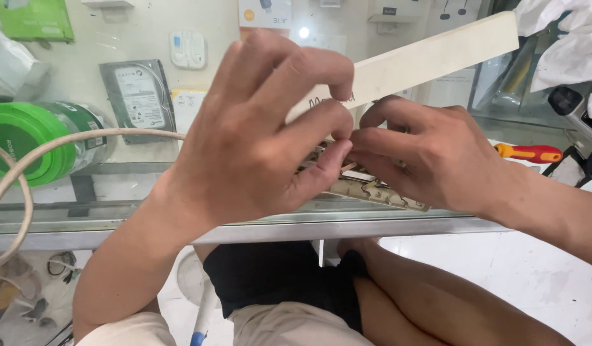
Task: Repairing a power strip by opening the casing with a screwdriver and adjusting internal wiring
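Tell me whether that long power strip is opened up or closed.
Opened up: the power strip base shows bare metal contacts, and its cream cover lies apart behind both hands.

- The picture was bright, with soft, even light all over.
- A small white light spot (303,32) shone as glare on the glass counter (116,211), near its far edge.
- The left hand (257,128) was very close to the camera and looked a bit soft and blurry.
- Its underside and the right hand (430,154) threw dark shade on the opened power strip (373,191) between the fingers.
- Things under the glass looked pale and washed out.
- The white floor (526,269) glowed bright.
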